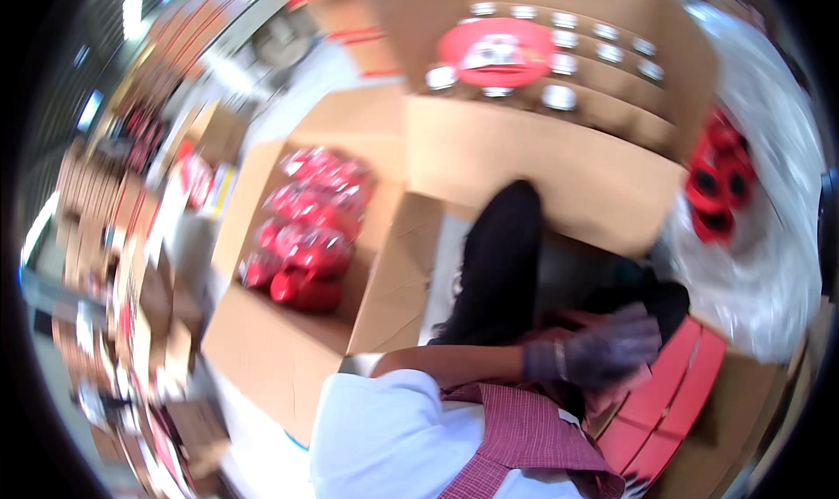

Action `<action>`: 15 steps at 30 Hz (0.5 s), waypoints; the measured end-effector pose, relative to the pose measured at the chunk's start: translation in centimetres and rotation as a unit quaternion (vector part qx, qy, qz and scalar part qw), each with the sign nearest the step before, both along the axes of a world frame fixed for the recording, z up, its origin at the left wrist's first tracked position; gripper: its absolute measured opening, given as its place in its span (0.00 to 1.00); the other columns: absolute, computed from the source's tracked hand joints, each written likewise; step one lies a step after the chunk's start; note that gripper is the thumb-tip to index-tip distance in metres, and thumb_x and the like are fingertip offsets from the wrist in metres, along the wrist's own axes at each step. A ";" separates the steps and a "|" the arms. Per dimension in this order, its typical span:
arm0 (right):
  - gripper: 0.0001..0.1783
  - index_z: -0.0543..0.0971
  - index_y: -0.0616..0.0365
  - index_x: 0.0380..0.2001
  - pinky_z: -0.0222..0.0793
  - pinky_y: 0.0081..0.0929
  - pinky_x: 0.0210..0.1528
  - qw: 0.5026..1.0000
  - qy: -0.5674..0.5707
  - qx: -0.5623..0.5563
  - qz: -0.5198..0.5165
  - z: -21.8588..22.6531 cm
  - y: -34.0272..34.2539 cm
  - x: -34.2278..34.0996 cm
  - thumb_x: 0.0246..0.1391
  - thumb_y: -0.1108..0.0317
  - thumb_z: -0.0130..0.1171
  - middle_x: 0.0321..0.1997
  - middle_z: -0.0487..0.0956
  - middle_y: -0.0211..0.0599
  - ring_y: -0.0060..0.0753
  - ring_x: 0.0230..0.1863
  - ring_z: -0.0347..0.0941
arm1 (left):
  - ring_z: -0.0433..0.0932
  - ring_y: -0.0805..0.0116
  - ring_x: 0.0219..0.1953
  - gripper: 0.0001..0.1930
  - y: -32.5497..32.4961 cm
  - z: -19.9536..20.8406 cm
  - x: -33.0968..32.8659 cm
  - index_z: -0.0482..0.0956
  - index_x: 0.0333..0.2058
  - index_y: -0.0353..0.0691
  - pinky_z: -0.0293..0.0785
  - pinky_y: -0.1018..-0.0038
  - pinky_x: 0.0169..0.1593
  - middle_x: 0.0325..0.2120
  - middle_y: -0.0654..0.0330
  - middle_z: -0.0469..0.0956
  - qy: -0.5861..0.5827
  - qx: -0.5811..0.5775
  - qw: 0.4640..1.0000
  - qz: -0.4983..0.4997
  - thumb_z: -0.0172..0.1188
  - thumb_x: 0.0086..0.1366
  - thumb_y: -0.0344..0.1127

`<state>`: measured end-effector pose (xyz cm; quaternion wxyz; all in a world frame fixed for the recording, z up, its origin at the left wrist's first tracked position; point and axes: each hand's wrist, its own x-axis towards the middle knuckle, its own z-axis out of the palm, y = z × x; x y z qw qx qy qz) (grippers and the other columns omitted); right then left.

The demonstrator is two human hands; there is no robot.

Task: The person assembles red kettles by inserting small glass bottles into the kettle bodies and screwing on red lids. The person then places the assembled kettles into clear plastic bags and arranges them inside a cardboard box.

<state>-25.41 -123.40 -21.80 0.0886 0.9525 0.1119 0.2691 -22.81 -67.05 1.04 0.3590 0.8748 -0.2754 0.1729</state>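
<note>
My left forearm reaches across my lap to the right. My left hand (603, 350), in a grey-purple glove, is over my lap next to several flat red boxes (669, 381) standing in an open carton. Motion blur smears its fingers, so I cannot tell whether they grip anything. A pinkish patch, perhaps part of the checked apron (533, 429), shows beneath the hand. My right hand cannot be made out. In front of me, a cardboard box (542, 167) holds rows of silver-capped bottles (559, 97), with a red oval piece (496, 53) lying on top.
To the left, an open carton (384, 276) contains red items in clear plastic (315, 228). A large clear plastic bag (752, 263) with red and black pieces (721, 180) lies at the right. Stacked cartons (96, 211) stand along the far left.
</note>
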 end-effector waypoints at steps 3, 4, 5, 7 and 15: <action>0.25 0.72 0.64 0.53 0.67 0.58 0.53 0.993 0.020 0.034 0.113 3.6 10.1 8.5 0.63 0.54 0.48 0.57 0.72 0.54 0.57 0.50 0.74 | 0.72 0.50 0.52 0.16 15.4 -0.1 -10.9 0.75 0.44 0.35 0.67 0.54 0.56 0.47 0.47 0.74 -0.189 0.140 0.853 0.466 0.57 0.56 0.32; 0.25 0.72 0.64 0.53 0.67 0.58 0.53 0.993 0.018 0.032 0.114 4.3 11.3 8.9 0.63 0.54 0.48 0.57 0.72 0.54 0.57 0.50 0.74 | 0.71 0.46 0.54 0.22 19.0 -2.7 -13.6 0.72 0.52 0.32 0.66 0.55 0.58 0.51 0.44 0.72 -0.092 0.041 0.813 0.573 0.59 0.60 0.35; 0.26 0.72 0.63 0.54 0.66 0.57 0.54 0.980 0.027 0.041 0.191 4.0 15.4 13.4 0.63 0.54 0.48 0.58 0.72 0.54 0.57 0.52 0.73 | 0.70 0.42 0.55 0.31 22.5 -7.6 -20.0 0.66 0.57 0.30 0.65 0.55 0.59 0.54 0.41 0.70 -0.061 0.025 0.731 0.680 0.62 0.60 0.42; 0.26 0.71 0.63 0.55 0.66 0.57 0.55 0.967 0.035 0.032 0.251 5.8 19.1 17.2 0.62 0.54 0.49 0.58 0.72 0.54 0.57 0.53 0.72 | 0.70 0.38 0.55 0.42 22.8 -15.5 -30.6 0.59 0.62 0.30 0.69 0.55 0.56 0.57 0.36 0.65 0.176 0.043 0.600 0.779 0.65 0.56 0.50; 0.28 0.67 0.63 0.59 0.59 0.53 0.61 0.931 0.096 0.017 0.353 7.6 27.5 24.1 0.62 0.56 0.49 0.62 0.68 0.53 0.57 0.60 0.65 | 0.79 0.42 0.35 0.17 25.1 -21.3 -32.5 0.69 0.47 0.40 0.73 0.49 0.39 0.30 0.42 0.80 0.412 -0.087 0.674 0.607 0.50 0.67 0.45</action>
